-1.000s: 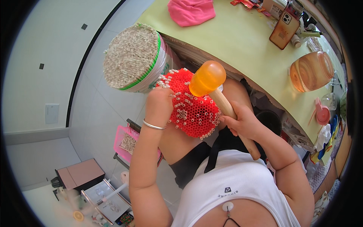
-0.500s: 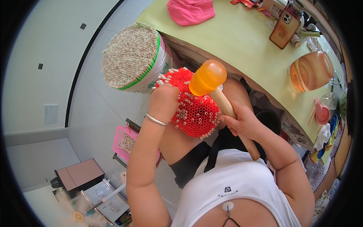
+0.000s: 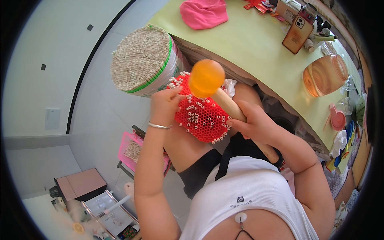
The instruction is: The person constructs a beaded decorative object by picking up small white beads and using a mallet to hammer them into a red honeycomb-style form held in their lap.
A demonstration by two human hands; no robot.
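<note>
A mallet with a rounded translucent orange head (image 3: 206,78) and a pale wooden handle is gripped by my right hand (image 3: 254,120). Its head hangs over the far part of a bundle of red tubes (image 3: 208,129), which rests on my lap. Small whitish tubes stick up from many of the red ones, mostly along the rim and in scattered clusters. My left hand (image 3: 165,106), with a silver bangle at the wrist, is at the bundle's left edge. Its fingers are pinched together; what is between them is too small or hidden to make out.
A large wrapped bundle of whitish sticks (image 3: 141,58) stands beyond my left hand. A pink basket (image 3: 129,151) of small pale pieces sits at the left. The yellow-green table (image 3: 256,48) ahead carries a pink cloth (image 3: 203,14), a phone (image 3: 298,35) and a jar of amber liquid (image 3: 325,76).
The mallet head has shifted left and slightly away from me, over the red bundle. My left hand has drawn a little left, toward the bundle's edge.
</note>
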